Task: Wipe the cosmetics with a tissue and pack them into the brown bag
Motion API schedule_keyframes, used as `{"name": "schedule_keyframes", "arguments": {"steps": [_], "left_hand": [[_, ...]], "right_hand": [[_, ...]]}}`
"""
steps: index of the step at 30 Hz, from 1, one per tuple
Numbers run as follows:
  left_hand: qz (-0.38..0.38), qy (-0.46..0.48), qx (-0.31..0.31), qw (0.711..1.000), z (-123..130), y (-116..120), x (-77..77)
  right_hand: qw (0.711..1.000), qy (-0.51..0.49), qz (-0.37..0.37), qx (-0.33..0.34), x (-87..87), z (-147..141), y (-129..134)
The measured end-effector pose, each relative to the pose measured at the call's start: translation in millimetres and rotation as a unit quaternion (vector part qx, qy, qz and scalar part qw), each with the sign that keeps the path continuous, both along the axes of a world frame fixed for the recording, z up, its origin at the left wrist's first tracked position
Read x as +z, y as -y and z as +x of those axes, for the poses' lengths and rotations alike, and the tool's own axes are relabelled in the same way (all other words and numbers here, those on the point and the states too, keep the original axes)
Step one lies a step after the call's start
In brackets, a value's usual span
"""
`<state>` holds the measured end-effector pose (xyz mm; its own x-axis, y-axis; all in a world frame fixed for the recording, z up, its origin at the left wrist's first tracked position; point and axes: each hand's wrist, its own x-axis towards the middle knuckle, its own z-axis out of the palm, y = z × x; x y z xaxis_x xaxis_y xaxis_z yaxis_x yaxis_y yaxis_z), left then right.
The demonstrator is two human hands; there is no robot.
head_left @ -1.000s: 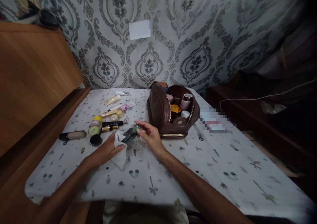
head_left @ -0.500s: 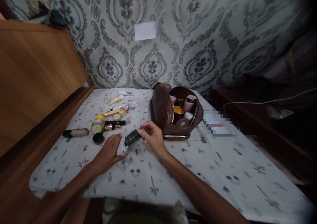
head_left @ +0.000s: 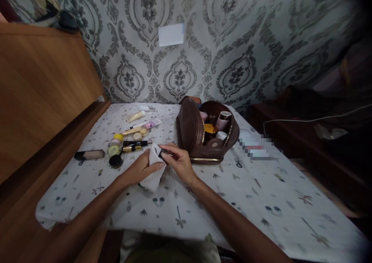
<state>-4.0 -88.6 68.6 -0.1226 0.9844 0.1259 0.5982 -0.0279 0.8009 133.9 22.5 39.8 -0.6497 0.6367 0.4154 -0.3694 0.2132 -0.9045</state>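
Observation:
My left hand [head_left: 142, 167] is closed on a white cloth [head_left: 154, 177], which wraps round a small dark bottle [head_left: 163, 152]. Only the bottle's end shows past the cloth. At that end the fingers of my right hand [head_left: 178, 158] pinch the bottle. Just right of my hands stands a brown leather makeup bag [head_left: 190, 125], unzipped, with a pink bottle [head_left: 223, 120], an amber jar [head_left: 210, 129] and a white-lidded jar [head_left: 221, 135] inside. Left of my hands lie a black tube [head_left: 135, 143], a gold-and-black tube [head_left: 131, 148] and a round black-lidded container [head_left: 116, 160].
Farther back lie a cream tube [head_left: 135, 116] and a purple-and-white tube [head_left: 153, 124]. A yellow-lidded jar [head_left: 117, 138] and a foundation-coloured tube [head_left: 90, 154] sit to the left. A blurred-out flat item [head_left: 255, 145] is right of the bag. A wooden cabinet [head_left: 43, 81] borders the table's left side.
My left hand has moved right and brought the white cloth up around the dark bottle, which is now mostly covered. My right hand still holds the bottle's end. The bag and other cosmetics stay put.

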Motion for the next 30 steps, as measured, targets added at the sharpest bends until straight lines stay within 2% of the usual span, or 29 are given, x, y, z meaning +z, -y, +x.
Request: {"name": "schedule_keyframes", "arguments": {"steps": [4,8,13,17,22,27,30], "left_hand": [[-0.013,-0.035,-0.009,0.999,-7,16,-10.4],[-0.005,-0.134,-0.019,0.991,-15,39,-26.6],[0.004,-0.24,-0.014,0.971,-23,65,-50.9],[0.021,-0.282,-0.003,0.959,-23,74,-60.1],[0.015,-0.241,0.002,0.97,-13,69,-53.7],[0.018,-0.136,0.018,0.99,6,46,-32.1],[0.015,-0.042,0.041,0.998,16,28,-18.9]], "right_hand": [[0.999,0.014,-0.036,0.012,-1.3,0,0],[0.999,0.012,-0.043,0.007,-1.9,-2,1],[0.993,0.015,-0.117,-0.027,-10.0,-8,1],[0.988,0.039,-0.138,-0.052,-13.8,-11,-2],[0.991,0.037,-0.131,-0.019,-7.5,-8,-4],[0.991,0.037,-0.129,0.018,-3.2,-4,-2],[0.991,0.036,-0.125,0.03,-2.0,-3,-2]]}}
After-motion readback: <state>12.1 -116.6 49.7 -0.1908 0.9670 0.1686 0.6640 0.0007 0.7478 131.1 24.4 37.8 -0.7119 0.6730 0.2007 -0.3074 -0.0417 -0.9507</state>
